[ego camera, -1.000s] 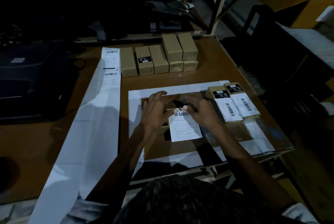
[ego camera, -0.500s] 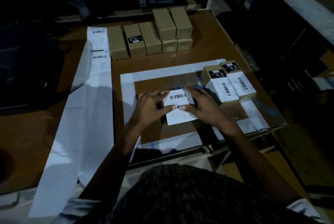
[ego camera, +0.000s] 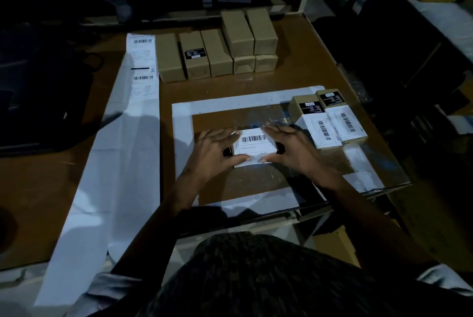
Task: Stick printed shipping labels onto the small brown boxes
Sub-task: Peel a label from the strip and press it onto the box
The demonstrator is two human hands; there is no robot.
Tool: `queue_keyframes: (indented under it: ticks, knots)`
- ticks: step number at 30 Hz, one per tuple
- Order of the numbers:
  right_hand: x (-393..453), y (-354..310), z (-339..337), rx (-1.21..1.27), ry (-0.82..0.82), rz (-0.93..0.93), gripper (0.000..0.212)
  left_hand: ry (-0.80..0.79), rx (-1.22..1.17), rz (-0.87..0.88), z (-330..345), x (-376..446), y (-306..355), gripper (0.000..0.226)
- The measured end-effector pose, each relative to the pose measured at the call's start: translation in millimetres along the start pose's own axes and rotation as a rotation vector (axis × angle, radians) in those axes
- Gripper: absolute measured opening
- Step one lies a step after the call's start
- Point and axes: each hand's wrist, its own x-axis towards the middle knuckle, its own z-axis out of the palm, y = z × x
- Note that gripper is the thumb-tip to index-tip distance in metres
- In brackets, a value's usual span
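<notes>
A white shipping label (ego camera: 255, 144) with a barcode lies across a small box that it almost fully covers, in the middle of the glass work plate (ego camera: 256, 183). My left hand (ego camera: 213, 155) grips the box's left end, thumb on the label's lower edge. My right hand (ego camera: 294, 150) grips its right end, thumb on the lower edge too. Two labelled brown boxes (ego camera: 330, 119) stand just right of my hands. Several unlabelled brown boxes (ego camera: 217, 48) are lined up at the back of the table. A strip of printed labels (ego camera: 143, 66) lies at the back left.
The label strip's long white backing paper (ego camera: 112, 176) runs down the table's left side to its front edge. A dark machine (ego camera: 38, 91) sits at far left. The table's right edge (ego camera: 358, 86) drops off to dark shelving. White paper frames the plate.
The label, which hung off the box's front a second ago, now lies folded over the box. Both hands have shifted from its top to its ends. My view has tilted.
</notes>
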Motion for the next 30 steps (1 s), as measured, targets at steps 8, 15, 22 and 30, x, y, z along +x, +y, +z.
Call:
queue_keyframes:
  ticks: [8, 15, 22, 30]
  knots:
    - [17.7, -0.4, -17.0, 0.271, -0.137, 0.093, 0.088, -0.216, -0.024, -0.029, -16.5, 12.3, -4.8, 0.082]
    - [25.1, -25.5, -17.1, 0.065, -0.005, 0.111, 0.062, -0.196, -0.106, -0.185, -39.8, 51.0, -18.9, 0.06]
    - [16.7, -82.4, 36.1, -0.141, 0.166, 0.173, 0.064, 0.05, -0.04, -0.136, -24.4, 41.8, -16.7, 0.042]
    - [18.4, -42.7, 30.9, -0.177, 0.328, 0.456, 0.062, 0.028, 0.002, -0.131, -29.3, 44.3, -15.3, 0.032]
